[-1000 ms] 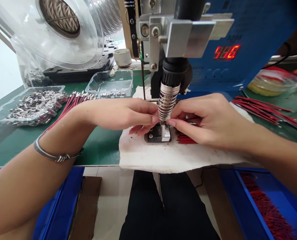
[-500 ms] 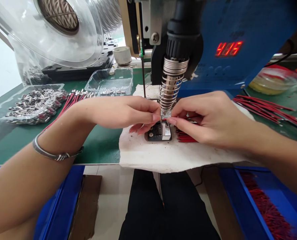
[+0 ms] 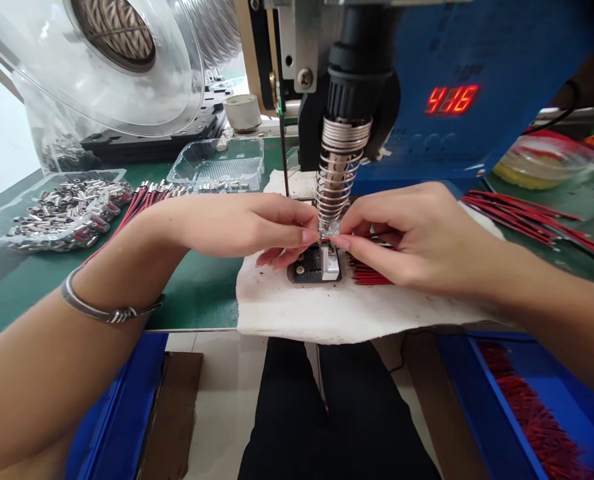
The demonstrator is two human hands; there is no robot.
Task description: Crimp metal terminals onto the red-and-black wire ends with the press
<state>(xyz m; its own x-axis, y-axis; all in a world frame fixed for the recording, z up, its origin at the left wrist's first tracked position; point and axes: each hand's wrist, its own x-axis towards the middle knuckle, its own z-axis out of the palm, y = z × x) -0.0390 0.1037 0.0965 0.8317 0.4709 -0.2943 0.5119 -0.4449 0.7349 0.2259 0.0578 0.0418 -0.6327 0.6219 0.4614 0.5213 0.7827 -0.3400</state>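
My left hand (image 3: 247, 223) reaches in from the left, thumb and fingers pinched right beside the tip of a soldering iron (image 3: 335, 180) with a spring around it. What those fingers hold is hidden. From the other side, my right hand (image 3: 417, 230) is closed in a pinch on a thin red wire (image 3: 327, 239), whose end lies under the iron's tip. Both sets of fingertips almost meet above a small metal fixture (image 3: 331, 264) on a black base. Cut red and black wires (image 3: 371, 272) lie on the white cloth (image 3: 297, 310) below my right hand.
A plastic tray of metal cylinders (image 3: 71, 210) stands left, near a second clear tray (image 3: 221, 163). A large spool (image 3: 177, 80) is behind. The blue machine (image 3: 427, 150) reads 416. More wires (image 3: 521, 213) lie right; a blue bin (image 3: 507, 393) holds wires below.
The view has shifted slightly, so everything sits a little further left. Both hands keep their pinch at the iron's tip, with no clear movement of their own.
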